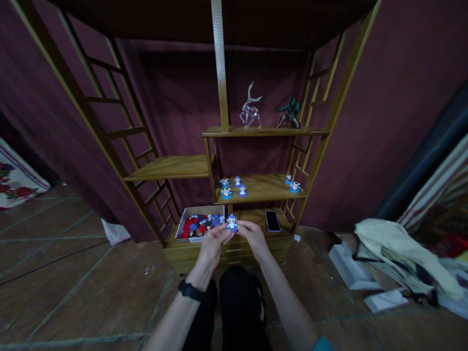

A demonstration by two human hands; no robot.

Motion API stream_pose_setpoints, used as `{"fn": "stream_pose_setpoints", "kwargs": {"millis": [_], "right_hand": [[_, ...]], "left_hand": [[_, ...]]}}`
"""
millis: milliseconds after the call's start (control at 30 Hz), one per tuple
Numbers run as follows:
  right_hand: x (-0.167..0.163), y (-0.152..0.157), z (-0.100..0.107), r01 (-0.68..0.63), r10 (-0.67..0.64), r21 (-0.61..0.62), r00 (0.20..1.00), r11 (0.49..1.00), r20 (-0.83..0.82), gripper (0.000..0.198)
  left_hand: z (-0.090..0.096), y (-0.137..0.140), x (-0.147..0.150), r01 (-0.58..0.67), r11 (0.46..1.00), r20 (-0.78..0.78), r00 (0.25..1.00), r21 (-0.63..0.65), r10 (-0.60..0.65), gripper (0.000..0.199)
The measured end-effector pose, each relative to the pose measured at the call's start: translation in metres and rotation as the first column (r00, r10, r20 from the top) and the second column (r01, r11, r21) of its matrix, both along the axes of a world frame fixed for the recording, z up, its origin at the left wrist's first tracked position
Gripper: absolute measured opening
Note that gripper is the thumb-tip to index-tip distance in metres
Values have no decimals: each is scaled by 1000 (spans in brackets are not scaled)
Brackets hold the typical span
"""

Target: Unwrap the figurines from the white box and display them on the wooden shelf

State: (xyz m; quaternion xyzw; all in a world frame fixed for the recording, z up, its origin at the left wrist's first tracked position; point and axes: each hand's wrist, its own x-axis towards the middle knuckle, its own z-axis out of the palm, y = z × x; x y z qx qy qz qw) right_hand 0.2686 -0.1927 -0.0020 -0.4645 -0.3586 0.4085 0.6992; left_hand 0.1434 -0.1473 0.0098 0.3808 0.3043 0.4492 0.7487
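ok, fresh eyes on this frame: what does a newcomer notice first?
Probably the small purple-and-white figurine, held low in the middle of the picture between the fingertips of the left hand and right hand. Next, the clear deer ornament on the upper shelf, left of a dark crouching figure. Then the open box of red, purple and black pieces, just beyond the left hand.

Held upright between the fingertips of the left hand and right hand: one small toy figure. Purple on top, pale in face and body, round and purple at the base. Turned face-on to the near side, just right of the box.
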Motion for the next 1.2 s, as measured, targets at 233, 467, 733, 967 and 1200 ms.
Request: {"fn": "stream_pose_setpoints", "kwargs": {"millis": [233, 467, 733, 967, 1200], "right_hand": [[2, -6, 5, 60, -59, -28, 998, 998, 11, 31], [1, -7, 2, -5, -13, 94, 981, 996, 192, 26], [5, -8, -8, 205, -208, 47, 914, 978, 347, 22], [7, -10, -3, 195, -191, 31, 895, 980, 403, 10], [7, 6, 6, 148, -156, 53, 861, 987, 484, 14]], "left_hand": [[9, -10, 6, -40, 998, -63, 997, 45, 42, 38], [1, -6, 7, 4, 993, -111, 994, 117, 9, 52], [-6, -2, 16, 31, 995, -148, 989, 92, -17, 59], [-7, -2, 14, 27, 998, -136, 990, -54, -34, 36], [3, 9, 14, 48, 995, -92, 994, -92, -56, 33]]}}
